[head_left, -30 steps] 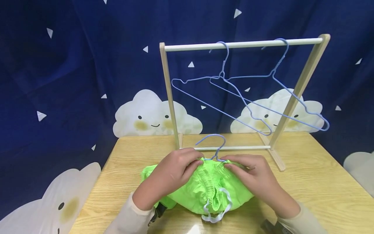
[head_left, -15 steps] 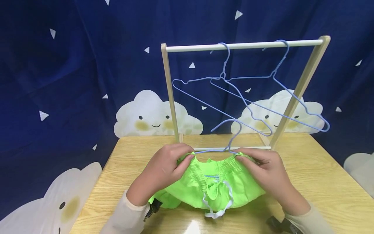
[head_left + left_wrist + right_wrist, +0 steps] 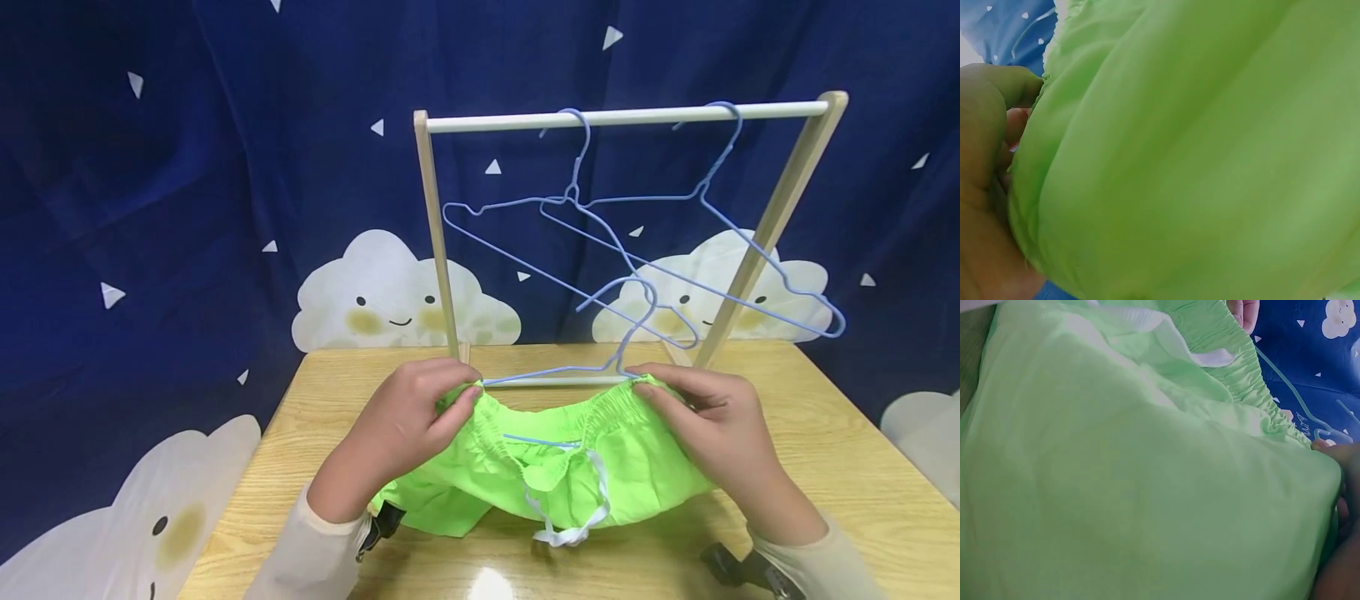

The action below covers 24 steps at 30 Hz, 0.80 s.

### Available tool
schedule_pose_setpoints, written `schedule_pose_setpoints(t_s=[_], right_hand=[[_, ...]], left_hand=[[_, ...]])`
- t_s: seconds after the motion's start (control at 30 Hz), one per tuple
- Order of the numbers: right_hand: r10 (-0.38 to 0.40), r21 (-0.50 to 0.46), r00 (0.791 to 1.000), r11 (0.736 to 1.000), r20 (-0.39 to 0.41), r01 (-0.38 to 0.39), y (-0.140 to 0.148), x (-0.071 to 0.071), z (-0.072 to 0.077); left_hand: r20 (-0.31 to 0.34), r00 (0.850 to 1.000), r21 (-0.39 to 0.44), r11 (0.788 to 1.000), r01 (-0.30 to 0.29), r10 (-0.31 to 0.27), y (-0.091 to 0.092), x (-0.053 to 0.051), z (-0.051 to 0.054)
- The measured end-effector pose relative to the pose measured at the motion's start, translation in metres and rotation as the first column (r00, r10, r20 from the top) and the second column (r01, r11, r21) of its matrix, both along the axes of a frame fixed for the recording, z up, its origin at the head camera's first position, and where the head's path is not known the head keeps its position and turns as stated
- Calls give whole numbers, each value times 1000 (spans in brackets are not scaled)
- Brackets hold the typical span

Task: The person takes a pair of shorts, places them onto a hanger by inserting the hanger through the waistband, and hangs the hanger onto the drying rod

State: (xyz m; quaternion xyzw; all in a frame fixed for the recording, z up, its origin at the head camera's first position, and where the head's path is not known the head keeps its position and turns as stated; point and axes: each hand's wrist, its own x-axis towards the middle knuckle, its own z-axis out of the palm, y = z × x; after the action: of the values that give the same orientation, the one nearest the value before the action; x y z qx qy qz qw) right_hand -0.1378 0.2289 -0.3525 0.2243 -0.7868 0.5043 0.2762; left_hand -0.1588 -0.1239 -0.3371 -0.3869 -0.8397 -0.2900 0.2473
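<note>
Bright green shorts (image 3: 637, 467) with a gathered waistband and a white drawstring (image 3: 566, 535) are held just above the table. A blue wire hanger (image 3: 555, 371) is inside the waist; its hook rises above the band, right of centre, and a lower wire shows in the opening. My left hand (image 3: 397, 421) pinches the left side of the waistband between thumb and fingers. At the right side, my right hand (image 3: 712, 425) pinches the band near the hanger's neck. Green cloth (image 3: 1179, 156) fills most of the left wrist view, hiding the hanger's ends.
A wooden clothes rack (image 3: 780, 208) with a white rail (image 3: 637, 117) stands behind the hands. Two more blue hangers (image 3: 577, 179) hang from it. The wooden table (image 3: 847, 483) extends on both sides, and a dark blue curtain (image 3: 225, 167) covers the back.
My hands have moved apart, stretching the waistband from bunched to wide. The hanger's hook has shifted right and up, and more of its shoulder wire shows.
</note>
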Motion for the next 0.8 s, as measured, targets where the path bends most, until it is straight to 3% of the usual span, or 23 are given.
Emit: schedule_pose_setpoints(t_s=[0.27,0.5,0.8], right_hand=[[-4,16,1000,1000,19,4,1,1,2],[-30,56,1000,998,5,30,6,-2,2],[-3,67,1000,998,5,3,16,-3,4]], left_hand=[[-63,998,66,998,-25,29,0,0,2],[-112,993,127,992,-12,26,-7,-3,5],[-126,991,173,985,-15,37,-19,-4,11]])
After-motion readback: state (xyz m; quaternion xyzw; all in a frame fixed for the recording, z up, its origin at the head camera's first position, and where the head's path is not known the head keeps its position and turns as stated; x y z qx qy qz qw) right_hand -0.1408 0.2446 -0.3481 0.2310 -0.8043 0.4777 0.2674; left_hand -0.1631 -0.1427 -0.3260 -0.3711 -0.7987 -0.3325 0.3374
